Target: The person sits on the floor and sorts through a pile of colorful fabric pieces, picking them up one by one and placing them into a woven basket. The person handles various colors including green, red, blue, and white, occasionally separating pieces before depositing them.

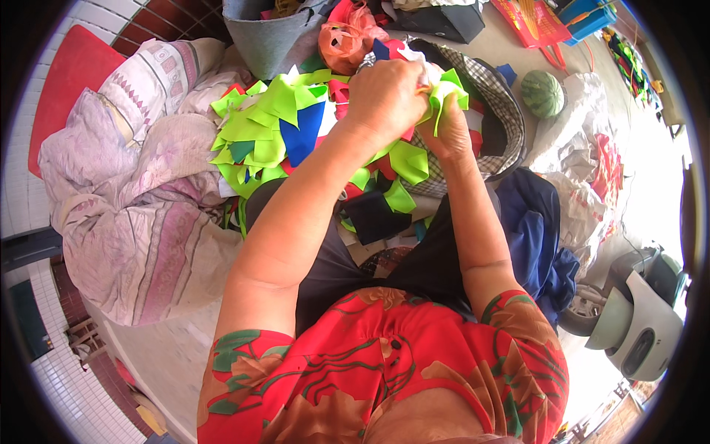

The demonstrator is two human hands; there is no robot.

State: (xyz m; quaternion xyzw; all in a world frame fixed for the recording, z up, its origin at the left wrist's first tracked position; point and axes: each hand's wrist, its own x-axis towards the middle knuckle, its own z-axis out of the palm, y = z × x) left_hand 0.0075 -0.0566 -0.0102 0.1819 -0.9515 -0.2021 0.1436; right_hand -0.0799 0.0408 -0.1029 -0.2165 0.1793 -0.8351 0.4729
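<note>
My right hand (pixel 450 137) is closed on a lime-green fabric scrap (pixel 449 90), pinched between thumb and fingers. Right beside it, my left hand (pixel 388 96) is closed at the left edge of the same scrap; its fingertips are partly hidden. White cloth (pixel 423 59) shows just beyond the knuckles. Below and left of the hands lies a heap of lime-green scraps (pixel 262 129), with a blue scrap (pixel 302 133) among them. A black scrap (pixel 376 217) rests nearer my lap. Behind my right hand stands a checked fabric-lined container (pixel 510 118) with a dark inside.
Pale patterned cloth (pixel 140 185) is bundled at the left, by a red panel (pixel 63 89). A grey bucket (pixel 270 37) and a red plastic bag (pixel 347 41) stand at the back. To the right are a watermelon (pixel 542 94), white plastic sacking (pixel 573 155) and dark blue cloth (pixel 532 237).
</note>
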